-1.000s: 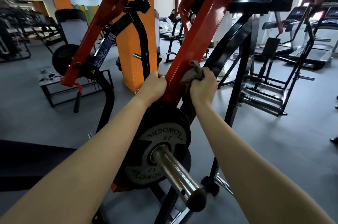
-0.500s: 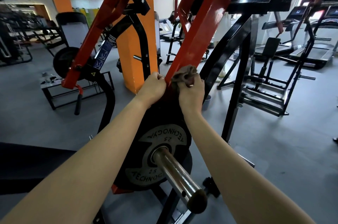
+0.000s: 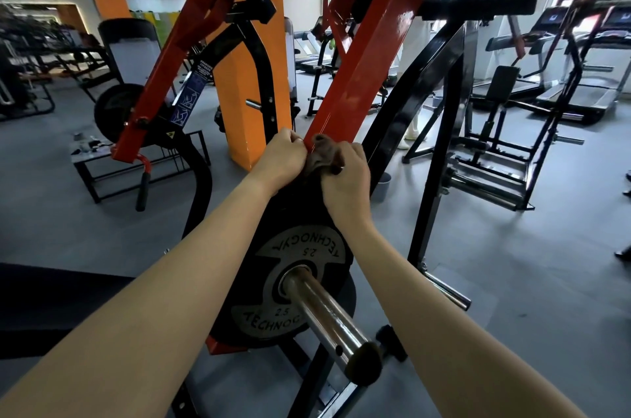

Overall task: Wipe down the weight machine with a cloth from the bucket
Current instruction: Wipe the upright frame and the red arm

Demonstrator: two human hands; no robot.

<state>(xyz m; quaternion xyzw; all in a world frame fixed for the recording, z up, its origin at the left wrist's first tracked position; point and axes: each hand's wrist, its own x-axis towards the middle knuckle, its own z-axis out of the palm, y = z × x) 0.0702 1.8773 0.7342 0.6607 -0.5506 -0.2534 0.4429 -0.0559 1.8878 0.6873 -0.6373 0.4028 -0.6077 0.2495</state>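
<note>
The red lever arm up the centre of the frame was glossy painted metal, and the loading bar at lower centre was polished chrome. The crumpled cloth looked soft and matt, and the weight plate was dull black rubber.

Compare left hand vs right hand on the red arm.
The left hand grips the bare edge of the red arm; right hand holds the brown cloth against it. The left hand sits slightly higher in frame than right hand. Both are curled, just above the weight plate.
</note>
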